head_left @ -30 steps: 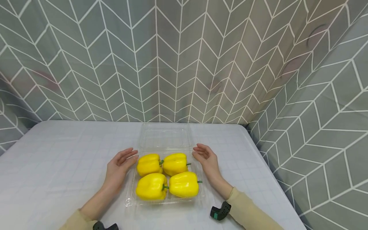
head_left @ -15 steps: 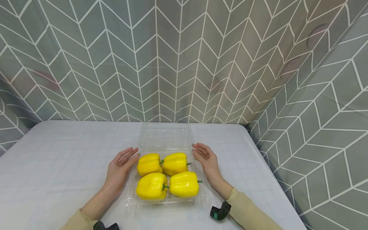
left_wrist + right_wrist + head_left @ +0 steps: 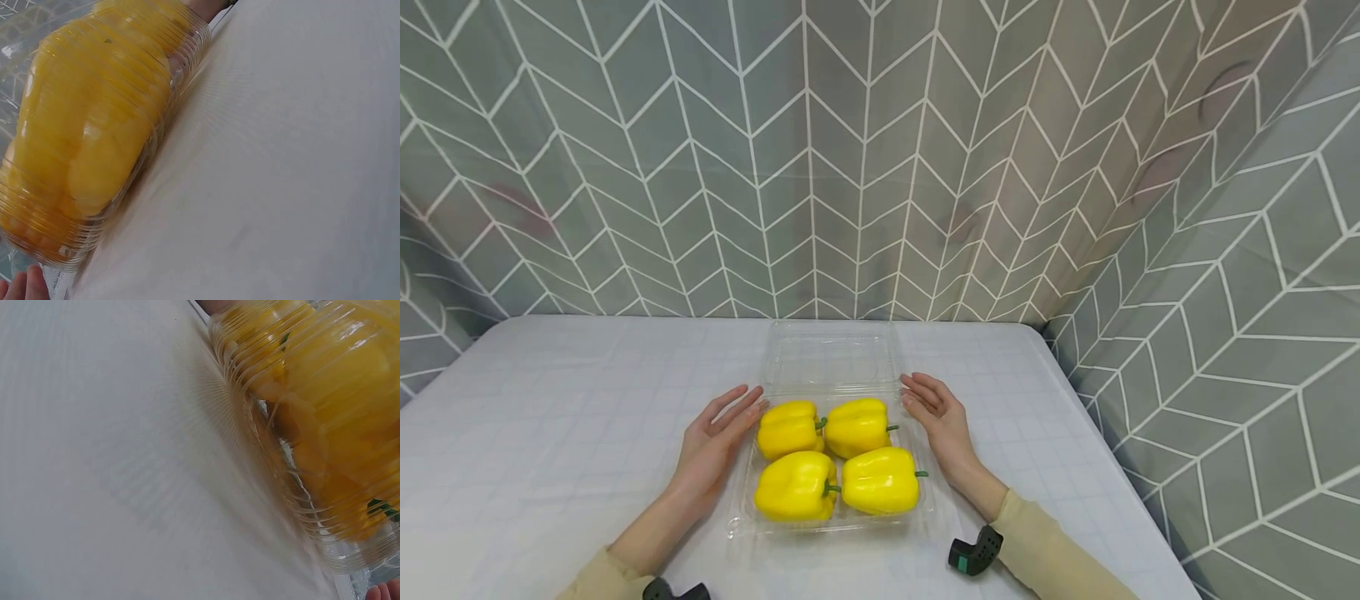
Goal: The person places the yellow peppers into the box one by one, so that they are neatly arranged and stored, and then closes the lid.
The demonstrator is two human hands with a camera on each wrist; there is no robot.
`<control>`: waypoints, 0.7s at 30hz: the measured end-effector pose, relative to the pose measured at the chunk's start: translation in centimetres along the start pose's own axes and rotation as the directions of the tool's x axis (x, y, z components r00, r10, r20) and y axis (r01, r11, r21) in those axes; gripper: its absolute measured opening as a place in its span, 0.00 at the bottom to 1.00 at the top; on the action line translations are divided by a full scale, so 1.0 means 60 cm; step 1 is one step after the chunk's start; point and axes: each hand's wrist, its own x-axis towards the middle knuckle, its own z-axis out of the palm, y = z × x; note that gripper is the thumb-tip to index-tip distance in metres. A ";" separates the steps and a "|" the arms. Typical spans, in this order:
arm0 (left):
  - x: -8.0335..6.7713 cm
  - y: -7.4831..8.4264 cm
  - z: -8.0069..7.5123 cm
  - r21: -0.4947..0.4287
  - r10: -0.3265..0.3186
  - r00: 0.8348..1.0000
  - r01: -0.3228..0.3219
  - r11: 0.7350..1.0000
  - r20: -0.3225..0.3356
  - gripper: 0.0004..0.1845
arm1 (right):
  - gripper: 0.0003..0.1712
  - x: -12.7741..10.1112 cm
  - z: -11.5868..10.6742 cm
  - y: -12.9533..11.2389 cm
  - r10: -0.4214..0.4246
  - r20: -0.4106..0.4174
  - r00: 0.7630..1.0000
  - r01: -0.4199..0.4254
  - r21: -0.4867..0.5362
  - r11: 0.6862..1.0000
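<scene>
Near the table's front edge, your left hand and right hand lay flat, flanking the pepper-filled clamshell (lid open behind); squeezing its thin walls could've buckled them.

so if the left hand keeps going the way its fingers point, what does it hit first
Probably the open lid of the clear container. The left hand points up and inward past the near left yellow pepper; depth is unclear, so it might brush the hinge edge instead.
</scene>
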 end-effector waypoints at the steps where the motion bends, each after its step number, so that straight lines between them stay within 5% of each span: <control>1: 0.000 0.000 0.000 -0.007 0.003 1.000 -0.003 1.000 0.005 0.38 | 0.29 0.002 -0.001 0.005 0.001 0.001 1.000 -0.001 0.006 1.000; 21: 0.001 0.000 -0.005 -0.172 0.078 0.985 -0.051 0.984 0.154 0.35 | 0.27 0.002 -0.002 0.014 -0.055 0.007 0.998 0.055 -0.004 0.998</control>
